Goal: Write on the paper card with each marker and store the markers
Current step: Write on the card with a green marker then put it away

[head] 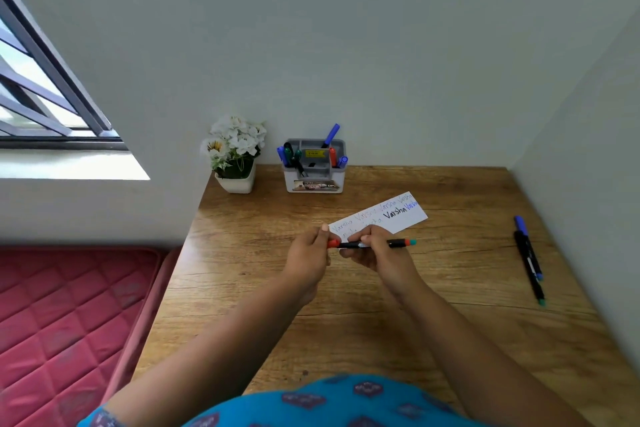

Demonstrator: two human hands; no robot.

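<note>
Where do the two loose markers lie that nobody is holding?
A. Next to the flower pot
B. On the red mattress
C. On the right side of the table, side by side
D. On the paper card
C: the two loose markers lie close together on the right side of the table, apart from the paper card and the hands.

One paper card (379,215) is seen. Three markers are counted outside the holder: one held (372,244), two (528,258) at 3 o'clock. One organiser (314,170) at 12 o'clock, one flower pot (236,156).
</note>
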